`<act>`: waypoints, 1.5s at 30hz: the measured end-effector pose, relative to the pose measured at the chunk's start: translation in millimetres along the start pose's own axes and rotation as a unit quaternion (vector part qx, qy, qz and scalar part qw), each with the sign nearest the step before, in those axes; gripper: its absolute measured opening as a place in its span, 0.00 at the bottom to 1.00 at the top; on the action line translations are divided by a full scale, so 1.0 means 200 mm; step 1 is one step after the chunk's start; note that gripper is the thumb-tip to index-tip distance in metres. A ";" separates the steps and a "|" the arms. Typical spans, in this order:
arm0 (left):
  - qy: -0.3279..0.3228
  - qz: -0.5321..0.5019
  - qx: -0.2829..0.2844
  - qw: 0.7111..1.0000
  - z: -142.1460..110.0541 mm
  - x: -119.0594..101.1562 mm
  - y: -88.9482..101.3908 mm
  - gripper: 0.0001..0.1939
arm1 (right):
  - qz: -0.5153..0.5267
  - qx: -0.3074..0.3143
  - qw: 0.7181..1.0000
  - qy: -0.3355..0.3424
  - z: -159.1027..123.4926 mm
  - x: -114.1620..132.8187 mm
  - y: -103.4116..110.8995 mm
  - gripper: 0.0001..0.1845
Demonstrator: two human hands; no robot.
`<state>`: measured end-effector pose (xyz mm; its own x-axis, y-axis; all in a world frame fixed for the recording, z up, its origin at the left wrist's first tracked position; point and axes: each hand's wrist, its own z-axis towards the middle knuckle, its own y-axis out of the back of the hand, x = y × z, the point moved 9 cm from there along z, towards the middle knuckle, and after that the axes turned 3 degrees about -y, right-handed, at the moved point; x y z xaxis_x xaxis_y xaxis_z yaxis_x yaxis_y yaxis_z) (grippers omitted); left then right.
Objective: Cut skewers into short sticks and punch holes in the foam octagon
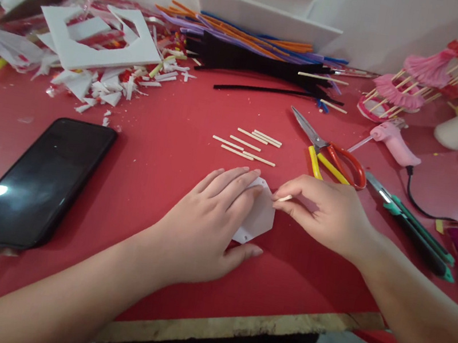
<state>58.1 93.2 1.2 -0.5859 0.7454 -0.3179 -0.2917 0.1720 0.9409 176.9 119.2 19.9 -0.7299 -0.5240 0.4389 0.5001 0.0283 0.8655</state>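
Note:
My left hand [215, 216] lies over a small white foam board piece [260, 217] with cut corners, holding it on the red table. Its fingers reach across the far side and its thumb lies by the near edge. Small holes show near the piece's edge; the palm hides its left part. At the right edge of the piece, my right hand [328, 216] pinches a short pale wooden stick [284, 198] between thumb and forefinger. Whether the stick touches the piece, I cannot tell. Several similar sticks [244, 145] lie just beyond my hands.
Red-handled scissors [324, 143], a pink glue gun [396, 144] and a green-black utility knife [413, 230] lie to the right. A phone [36, 181] is at left, foam scraps [95, 83] behind it. Pipe cleaners [255, 62] and a pink tiered model [411, 87] are at the back.

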 end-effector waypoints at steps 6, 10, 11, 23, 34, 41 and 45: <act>-0.022 -0.017 0.027 0.999 0.01 0.00 -0.01 0.30 | 0.018 -0.015 0.999 0.024 0.00 0.03 0.02 0.05; -0.030 -0.002 0.016 0.999 0.02 -0.01 0.01 0.26 | 0.118 -0.133 0.984 -0.010 -0.02 0.00 0.14 0.05; -0.026 0.010 0.009 1.000 0.02 -0.01 0.02 0.27 | 0.143 -0.160 0.977 -0.022 -0.02 -0.02 0.17 0.07; 0.075 0.126 -0.054 0.988 0.00 0.03 0.07 0.26 | 0.210 -0.145 0.962 -0.098 0.00 -0.15 0.07 0.20; 0.006 0.093 -0.039 0.995 0.02 -0.05 0.04 0.20 | 0.135 -0.126 0.978 -0.094 0.01 -0.11 0.06 0.09; 0.012 0.088 -0.034 0.995 0.02 -0.05 0.03 0.20 | 0.062 -0.123 0.990 -0.035 0.02 -0.05 0.06 0.08; 0.013 0.085 -0.029 0.996 0.01 -0.04 0.03 0.21 | 0.055 -0.120 0.991 -0.029 0.02 -0.04 0.06 0.08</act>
<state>63.4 89.7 10.4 -0.6496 0.7438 -0.1574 -0.2283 0.0067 0.9736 186.3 126.8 28.3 -0.6873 -0.4785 0.5465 0.6692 -0.1245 0.7326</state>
